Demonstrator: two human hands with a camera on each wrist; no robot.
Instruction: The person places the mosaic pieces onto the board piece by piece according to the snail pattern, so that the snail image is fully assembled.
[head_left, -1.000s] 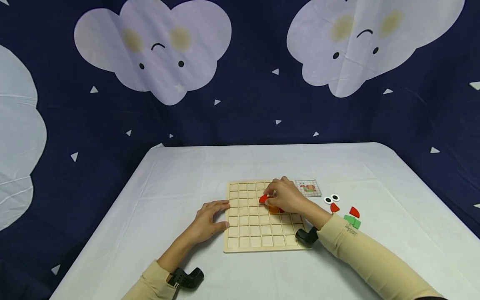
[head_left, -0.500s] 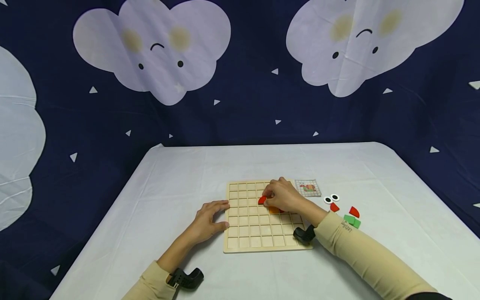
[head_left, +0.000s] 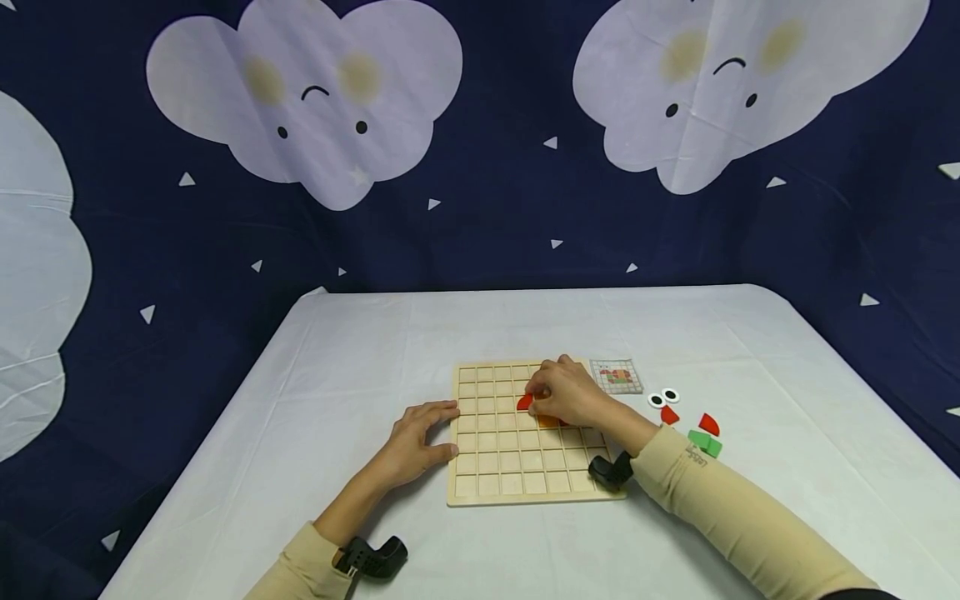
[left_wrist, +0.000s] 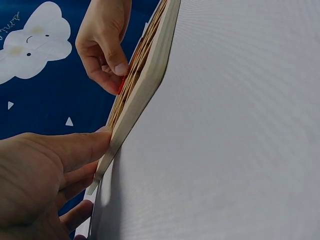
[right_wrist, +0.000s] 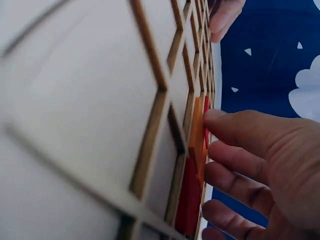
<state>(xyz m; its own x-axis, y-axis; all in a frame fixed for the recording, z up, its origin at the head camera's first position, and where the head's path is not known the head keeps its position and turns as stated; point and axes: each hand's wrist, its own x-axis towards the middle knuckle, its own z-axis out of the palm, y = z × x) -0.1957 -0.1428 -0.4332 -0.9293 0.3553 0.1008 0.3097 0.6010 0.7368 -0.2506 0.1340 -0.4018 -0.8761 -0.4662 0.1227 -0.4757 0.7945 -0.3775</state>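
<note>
A wooden grid board (head_left: 489, 461) lies on the white table. My right hand (head_left: 567, 392) is over its upper middle and pinches a red quarter-circle piece (head_left: 524, 402) between thumb and fingers, down at the grid. Just beside it an orange piece (head_left: 548, 422) sits in a cell, partly covered by the hand. The right wrist view shows another red piece (right_wrist: 188, 200) in the cell by the orange one. My left hand (head_left: 413, 442) touches the board's left edge with extended fingers; in the left wrist view its thumb (left_wrist: 85, 146) lies against the rim.
Right of the board's top corner lies a small picture card (head_left: 617, 377). Further right are two round eye pieces (head_left: 663, 397), red quarter-circle pieces (head_left: 708, 425) and green pieces (head_left: 705, 442). A dark cloth with clouds (head_left: 495, 233) hangs behind the table.
The right hand and its red piece have shifted very slightly left. My left hand and the board have stayed in place.
</note>
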